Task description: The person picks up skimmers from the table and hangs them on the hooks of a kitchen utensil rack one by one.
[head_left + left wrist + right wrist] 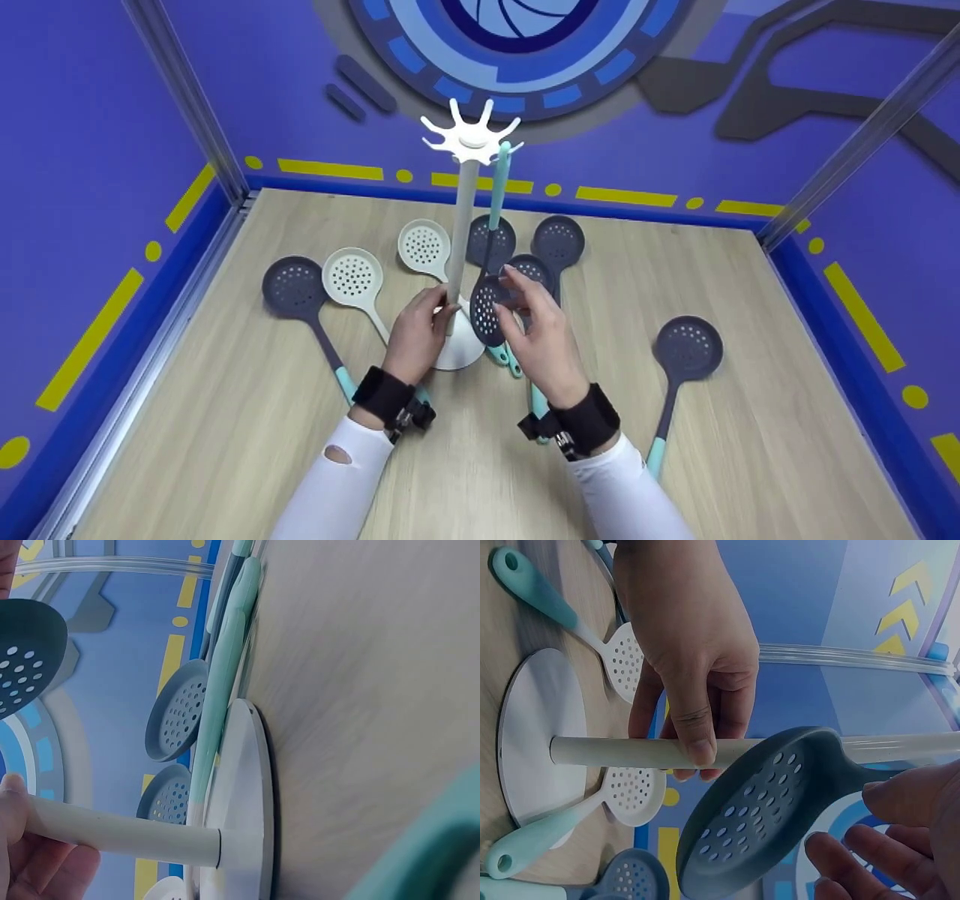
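My left hand (415, 337) grips the lower pole (463, 232) of a white utensil stand between thumb and fingers. The stand's round base (459, 351) sits on the table, and a ring of hooks (472, 141) crowns it. From one hook on the right hangs a dark skimmer (487, 311) with a mint handle, its perforated bowl low beside the pole. My right hand (551, 341) is at the right of this bowl, thumb and fingers spread apart. In the right wrist view, the right thumb overlaps the neck of the hanging skimmer (757, 810).
Two white skimmers (351, 277) and a dark skimmer (292, 289) lie left of the stand. Several dark skimmers (559, 240) lie behind it and to its right. Another dark skimmer (688, 349) lies far right. Blue panels (825, 187) enclose the wooden table (750, 450).
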`<state>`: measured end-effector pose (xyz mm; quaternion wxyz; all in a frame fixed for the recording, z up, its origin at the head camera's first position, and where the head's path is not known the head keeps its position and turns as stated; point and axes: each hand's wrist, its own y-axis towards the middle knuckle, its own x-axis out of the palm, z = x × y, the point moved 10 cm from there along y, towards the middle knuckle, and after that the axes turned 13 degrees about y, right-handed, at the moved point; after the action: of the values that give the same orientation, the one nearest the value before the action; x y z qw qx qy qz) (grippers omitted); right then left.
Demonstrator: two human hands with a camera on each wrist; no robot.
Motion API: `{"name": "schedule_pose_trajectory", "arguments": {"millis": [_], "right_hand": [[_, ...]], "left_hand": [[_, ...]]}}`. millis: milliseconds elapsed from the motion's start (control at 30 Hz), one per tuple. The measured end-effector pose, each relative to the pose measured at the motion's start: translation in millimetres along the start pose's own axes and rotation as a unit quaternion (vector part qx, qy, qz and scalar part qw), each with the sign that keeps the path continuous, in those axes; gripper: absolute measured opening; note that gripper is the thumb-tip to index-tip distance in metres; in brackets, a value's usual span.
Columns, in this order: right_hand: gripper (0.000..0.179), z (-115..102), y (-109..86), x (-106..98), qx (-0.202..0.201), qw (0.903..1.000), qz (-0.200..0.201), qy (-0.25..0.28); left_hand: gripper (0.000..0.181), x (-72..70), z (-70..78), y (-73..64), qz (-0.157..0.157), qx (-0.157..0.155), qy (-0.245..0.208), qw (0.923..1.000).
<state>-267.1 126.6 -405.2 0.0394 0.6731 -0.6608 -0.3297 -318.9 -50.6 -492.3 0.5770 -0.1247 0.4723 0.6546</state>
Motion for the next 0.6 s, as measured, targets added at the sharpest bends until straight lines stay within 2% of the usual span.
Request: {"name": "schedule_pose_trajectory", "arguments": {"millis": [333,600], "right_hand": [[0.052,-1,1.7,-5,-0.012,0.9999,0.003,-0.001],[0.051,2,3.8,-18,-0.011,0.9998,0.013,-0.008]], "left_hand": [[0.026,-0.7,1.2,0.1,0.004,0.008,0.000,1.0000],[0.025,-0.8,1.7,0.0,0.005,0.008,0.000,1.0000]]}}
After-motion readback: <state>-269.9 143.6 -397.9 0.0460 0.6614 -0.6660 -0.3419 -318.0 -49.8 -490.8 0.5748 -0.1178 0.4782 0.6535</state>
